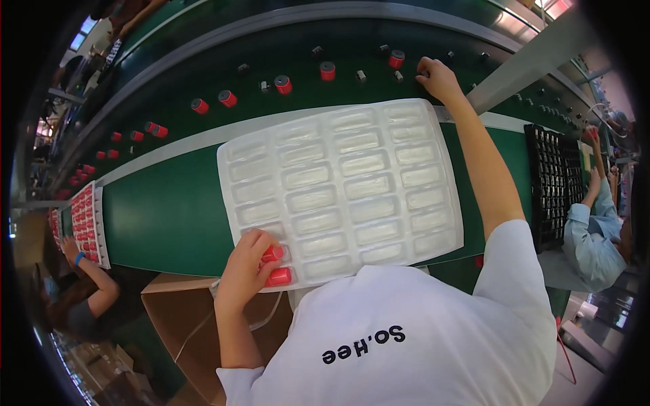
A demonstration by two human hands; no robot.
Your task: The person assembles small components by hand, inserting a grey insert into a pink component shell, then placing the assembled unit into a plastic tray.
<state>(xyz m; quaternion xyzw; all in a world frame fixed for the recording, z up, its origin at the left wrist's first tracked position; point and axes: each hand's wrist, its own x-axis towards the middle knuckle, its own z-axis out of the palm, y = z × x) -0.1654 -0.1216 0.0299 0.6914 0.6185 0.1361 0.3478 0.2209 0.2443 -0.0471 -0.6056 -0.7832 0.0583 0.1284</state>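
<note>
A white plastic tray (344,177) with rows of oblong pockets lies in front of me. At its near left corner, my left hand (247,265) pinches a small red cylinder (272,254) over a pocket. Another red cylinder (279,276) lies in the corner pocket, close under the fingers. My right hand (440,78) is stretched out past the tray's far right corner, over the dark green conveyor belt (298,108). Its fingers are closed around something small and dark, too hidden to make out.
Spaced along the belt are several red cylinders with dark ends (283,84) and small metal-and-black pieces (361,76). A slanting grey post (521,64) rises at right. Black trays (548,183) stand beside a co-worker; another person's hand (70,249) touches a filled tray (87,227) at left.
</note>
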